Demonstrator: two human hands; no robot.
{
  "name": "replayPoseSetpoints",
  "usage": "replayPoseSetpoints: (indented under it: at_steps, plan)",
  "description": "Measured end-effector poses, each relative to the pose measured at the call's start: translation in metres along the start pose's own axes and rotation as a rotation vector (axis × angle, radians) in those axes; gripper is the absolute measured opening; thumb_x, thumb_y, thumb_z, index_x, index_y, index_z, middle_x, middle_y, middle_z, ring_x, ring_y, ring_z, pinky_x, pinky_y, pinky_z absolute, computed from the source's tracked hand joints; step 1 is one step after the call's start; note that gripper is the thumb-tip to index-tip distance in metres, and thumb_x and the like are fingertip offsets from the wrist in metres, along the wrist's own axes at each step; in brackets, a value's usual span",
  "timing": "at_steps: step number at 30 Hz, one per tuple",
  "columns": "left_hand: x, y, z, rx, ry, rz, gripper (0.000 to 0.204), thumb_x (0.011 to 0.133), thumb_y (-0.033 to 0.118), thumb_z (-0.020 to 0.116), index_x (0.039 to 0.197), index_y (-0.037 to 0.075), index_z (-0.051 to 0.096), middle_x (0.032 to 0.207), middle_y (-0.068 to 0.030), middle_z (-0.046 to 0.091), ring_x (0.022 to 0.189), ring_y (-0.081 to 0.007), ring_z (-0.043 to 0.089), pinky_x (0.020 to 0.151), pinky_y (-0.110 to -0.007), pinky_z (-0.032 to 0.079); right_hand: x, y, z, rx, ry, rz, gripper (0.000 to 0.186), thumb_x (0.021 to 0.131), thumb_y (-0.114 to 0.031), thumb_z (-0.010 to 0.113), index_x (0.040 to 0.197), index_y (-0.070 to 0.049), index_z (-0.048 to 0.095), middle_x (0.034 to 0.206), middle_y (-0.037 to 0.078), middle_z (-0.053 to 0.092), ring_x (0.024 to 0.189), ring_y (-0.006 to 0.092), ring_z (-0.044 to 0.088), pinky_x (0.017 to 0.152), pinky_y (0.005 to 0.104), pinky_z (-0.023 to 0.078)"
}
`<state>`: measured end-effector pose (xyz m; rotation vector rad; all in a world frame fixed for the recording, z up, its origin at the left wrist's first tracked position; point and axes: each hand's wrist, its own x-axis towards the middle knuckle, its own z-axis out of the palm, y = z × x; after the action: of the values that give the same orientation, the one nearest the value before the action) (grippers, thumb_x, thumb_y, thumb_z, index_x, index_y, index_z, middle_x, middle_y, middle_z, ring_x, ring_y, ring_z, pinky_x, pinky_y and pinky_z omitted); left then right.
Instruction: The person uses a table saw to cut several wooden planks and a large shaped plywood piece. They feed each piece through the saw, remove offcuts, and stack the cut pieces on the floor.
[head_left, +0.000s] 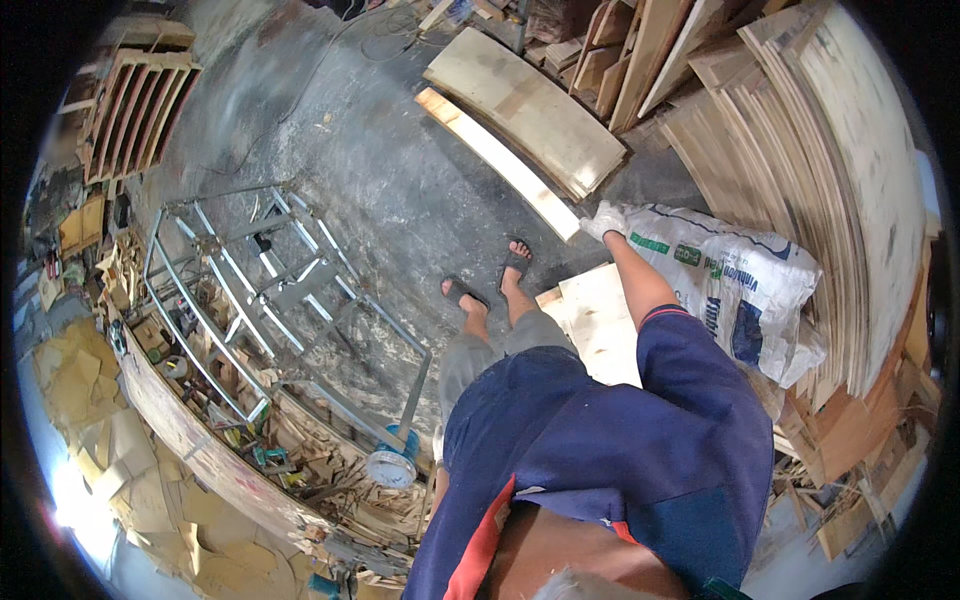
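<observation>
My right hand [605, 221], in a white glove, is stretched forward with its fingers closed at the near end of a long, narrow wooden board [497, 163]. That board lies alongside a stack of wider plywood panels [530, 110] on the floor. Just right of the hand is a bulging white woven sack [725, 270] with green and blue print. Only a sliver of my left hand [438, 443], also gloved, shows at my left side; my body hides its fingers. Close to it is a round, pale-faced device with a blue body [392, 466].
To the left stands a metal tube frame [275, 285]. Tall plywood sheets [850, 190] lean at the right, behind the sack. Pale panels [597, 320] lie by my legs. Wood scraps [330, 465] and a long low board wall [190, 430] fill the lower left.
</observation>
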<state>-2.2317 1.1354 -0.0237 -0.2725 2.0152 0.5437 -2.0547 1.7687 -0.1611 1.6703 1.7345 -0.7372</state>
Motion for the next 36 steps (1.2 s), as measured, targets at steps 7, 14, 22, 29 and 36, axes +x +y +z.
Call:
replayPoseSetpoints:
  at_steps: [7,14,22,29,36]
  plan:
    - [0.067,0.049,-0.025,0.088,-0.072,0.069,0.054,0.094,0.046,0.059,0.12,-0.001,0.057,0.094,-0.0169,0.067,0.077,-0.0216,0.064,0.069,-0.037,0.052,-0.052,0.027,0.038,0.064,0.193,0.053,0.075,0.074,-0.051,0.071,0.132,-0.009,0.049,0.13,0.02,0.056,0.12,0.0373,0.056,0.097,0.0509,0.047]
    - [0.2,0.168,-0.057,0.391,-0.311,0.275,0.049,0.095,0.045,0.058,0.116,0.001,0.058,0.089,-0.0158,0.067,0.07,-0.0204,0.064,0.064,-0.037,0.054,-0.144,0.032,0.074,0.409,0.116,0.157,0.066,0.074,-0.05,0.066,0.119,-0.002,0.06,0.114,0.026,0.066,0.109,0.0403,0.063,0.094,0.0455,0.05]
    - [0.366,0.421,-0.095,-0.011,-0.228,0.313,0.052,0.095,0.05,0.056,0.118,0.003,0.056,0.077,-0.0114,0.064,0.054,-0.0196,0.06,0.048,-0.036,0.049,-0.223,-0.023,0.105,0.694,0.083,0.372,0.066,0.085,-0.059,0.062,0.111,0.002,0.066,0.111,0.027,0.067,0.109,0.0398,0.064,0.092,0.0438,0.049]
    - [0.395,0.635,-0.05,-0.095,-0.225,0.756,0.056,0.099,0.043,0.055,0.136,0.001,0.05,0.099,-0.0137,0.065,0.083,-0.0213,0.064,0.068,-0.034,0.053,-0.196,-0.061,0.037,0.967,0.447,0.361,0.056,0.097,-0.054,0.048,0.102,0.0,0.062,0.1,0.029,0.064,0.099,0.0463,0.061,0.084,0.049,0.047]
    - [0.247,0.745,0.104,0.467,-0.328,1.312,0.034,0.092,0.029,0.067,0.112,0.001,0.063,0.097,-0.0157,0.069,0.084,-0.0226,0.066,0.077,-0.035,0.051,-0.071,-0.075,-0.185,0.901,0.899,-0.052,0.047,0.096,-0.046,0.053,0.114,-0.002,0.057,0.096,0.027,0.065,0.093,0.0464,0.062,0.079,0.0503,0.049]
